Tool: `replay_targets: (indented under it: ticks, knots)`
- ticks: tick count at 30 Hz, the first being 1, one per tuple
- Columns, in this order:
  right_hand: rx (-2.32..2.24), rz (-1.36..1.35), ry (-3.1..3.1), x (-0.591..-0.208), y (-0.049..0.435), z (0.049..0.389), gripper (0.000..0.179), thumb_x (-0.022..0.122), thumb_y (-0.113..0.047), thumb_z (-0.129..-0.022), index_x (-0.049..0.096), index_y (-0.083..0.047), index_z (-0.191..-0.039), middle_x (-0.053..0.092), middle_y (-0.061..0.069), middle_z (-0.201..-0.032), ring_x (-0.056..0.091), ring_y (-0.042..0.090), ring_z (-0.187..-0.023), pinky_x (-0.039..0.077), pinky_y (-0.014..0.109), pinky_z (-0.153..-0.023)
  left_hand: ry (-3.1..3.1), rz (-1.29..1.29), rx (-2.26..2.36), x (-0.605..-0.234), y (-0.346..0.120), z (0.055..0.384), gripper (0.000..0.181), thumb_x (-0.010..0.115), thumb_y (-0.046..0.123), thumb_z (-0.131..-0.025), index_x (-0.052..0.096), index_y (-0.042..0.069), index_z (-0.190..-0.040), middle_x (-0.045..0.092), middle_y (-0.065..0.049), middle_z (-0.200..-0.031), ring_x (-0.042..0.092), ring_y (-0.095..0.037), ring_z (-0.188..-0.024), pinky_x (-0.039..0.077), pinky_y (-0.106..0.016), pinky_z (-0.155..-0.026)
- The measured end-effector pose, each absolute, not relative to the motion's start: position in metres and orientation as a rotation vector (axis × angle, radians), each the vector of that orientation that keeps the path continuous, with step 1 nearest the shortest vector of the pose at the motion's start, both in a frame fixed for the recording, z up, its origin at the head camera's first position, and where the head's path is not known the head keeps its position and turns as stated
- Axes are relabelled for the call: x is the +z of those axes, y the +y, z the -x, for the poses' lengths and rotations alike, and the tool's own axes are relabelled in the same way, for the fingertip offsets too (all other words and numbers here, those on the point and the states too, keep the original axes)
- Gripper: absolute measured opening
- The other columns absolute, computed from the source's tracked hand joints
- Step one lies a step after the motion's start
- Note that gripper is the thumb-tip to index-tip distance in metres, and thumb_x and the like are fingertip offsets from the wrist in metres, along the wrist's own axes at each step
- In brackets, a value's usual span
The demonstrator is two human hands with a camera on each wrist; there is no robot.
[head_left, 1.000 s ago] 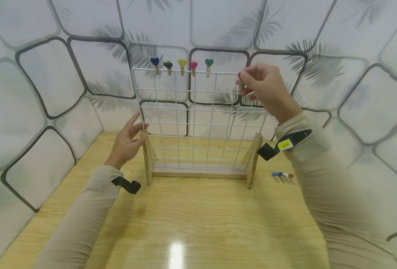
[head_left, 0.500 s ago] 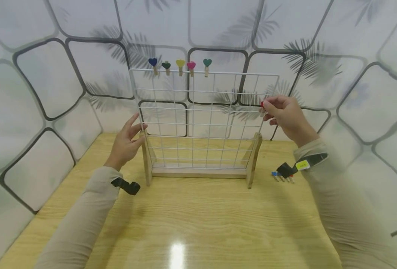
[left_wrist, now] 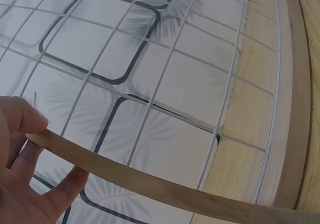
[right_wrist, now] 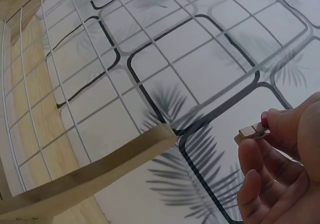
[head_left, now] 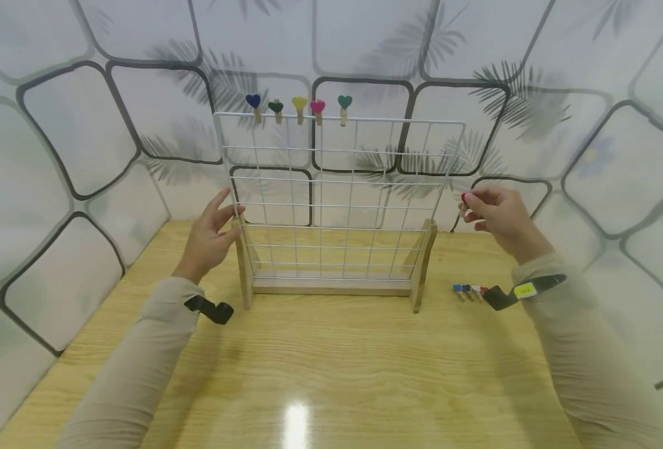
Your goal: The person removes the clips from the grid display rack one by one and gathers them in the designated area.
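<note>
In the head view a white wire grid rack (head_left: 337, 182) stands upright in a wooden base. My left hand (head_left: 210, 240) holds the top of the base's left post (left_wrist: 125, 176), thumb on one side and fingers on the other. To the right of the grid, off the wire, my right hand (head_left: 502, 215) pinches a small wooden clothespin (right_wrist: 252, 132) with a red top between thumb and fingers. Clipped along the grid's top wire are several heart clothespins: dark blue (head_left: 254, 101), dark green (head_left: 275, 107), yellow (head_left: 299, 102), pink (head_left: 317, 106) and green (head_left: 345, 102).
Several more clothespins (head_left: 466, 289), with blue, white and red tops, lie on the wooden table (head_left: 309, 362) right of the base, partly behind my right wrist's camera (head_left: 499, 297). A patterned cloth wall (head_left: 606, 206) surrounds the table's back and sides.
My right hand has moved from the grid's top right corner down and to the right, away from the wire, with the red clothespin between its fingers. My left hand stays on the post.
</note>
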State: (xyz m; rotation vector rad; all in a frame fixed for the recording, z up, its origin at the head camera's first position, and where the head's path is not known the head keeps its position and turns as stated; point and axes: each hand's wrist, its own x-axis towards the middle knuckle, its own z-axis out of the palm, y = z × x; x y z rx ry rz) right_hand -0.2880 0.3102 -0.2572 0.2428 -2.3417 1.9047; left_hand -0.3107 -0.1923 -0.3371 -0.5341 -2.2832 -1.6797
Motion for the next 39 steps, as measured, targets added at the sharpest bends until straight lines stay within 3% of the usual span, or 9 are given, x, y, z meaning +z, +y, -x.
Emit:
replay_targets:
  ticks: [6, 15, 24, 32, 39]
  knots:
    - [1.947, -0.245, -2.342, -0.274, 0.332, 0.288, 0.009, 0.062, -0.018, -0.096, 0.068, -0.016, -0.09, 0.068, -0.004, -0.082, 0.064, 0.009, -0.07, 0.05, 0.022, -0.057, -2.283, 0.534, -1.694, -0.338, -0.193, 0.312, 0.077, 0.055, -0.005, -0.093, 0.017, 0.016, -0.157, 0.05, -0.021, -0.139, 0.034, -0.028, -0.139, 0.035, -0.049, -0.106]
    - [1.733, -0.128, -2.514, -0.297, 0.36, 0.282, 0.009, 0.057, -0.025, -0.099, 0.063, -0.026, -0.094, 0.067, -0.014, -0.084, 0.065, 0.002, -0.074, 0.053, 0.021, -0.062, -2.29, 0.536, -1.68, -0.337, -0.193, 0.309, 0.077, 0.055, -0.004, -0.094, 0.015, 0.013, -0.157, 0.049, -0.022, -0.14, 0.033, -0.03, -0.139, 0.035, -0.052, -0.105]
    - [1.644, -0.051, -2.594, -0.323, 0.387, 0.279, 0.012, 0.056, -0.032, -0.099, 0.06, -0.021, -0.101, 0.067, -0.017, -0.085, 0.064, 0.002, -0.079, 0.054, 0.021, -0.067, -2.301, 0.532, -1.665, -0.335, -0.192, 0.308, 0.076, 0.055, -0.003, -0.093, 0.016, 0.015, -0.157, 0.05, -0.02, -0.139, 0.036, -0.028, -0.138, 0.038, -0.046, -0.104]
    - [1.522, -0.027, -2.669, -0.339, 0.397, 0.275, 0.037, 0.052, -0.037, -0.1, 0.055, -0.003, -0.113, 0.065, -0.02, -0.085, 0.063, 0.001, -0.081, 0.055, 0.023, -0.072, -2.334, 0.505, -1.658, -0.331, -0.193, 0.308, 0.078, 0.057, -0.002, -0.093, 0.017, 0.017, -0.156, 0.052, -0.019, -0.137, 0.039, -0.029, -0.136, 0.039, -0.051, -0.103]
    - [1.627, -0.01, -2.646, -0.353, 0.404, 0.275, 0.02, 0.056, -0.035, -0.098, 0.061, -0.015, -0.102, 0.065, -0.019, -0.086, 0.063, 0.002, -0.082, 0.054, 0.02, -0.071, -2.347, 0.502, -1.6, -0.327, -0.193, 0.307, 0.076, 0.06, -0.001, -0.093, 0.018, 0.012, -0.155, 0.054, -0.02, -0.134, 0.042, -0.032, -0.133, 0.04, -0.054, -0.101]
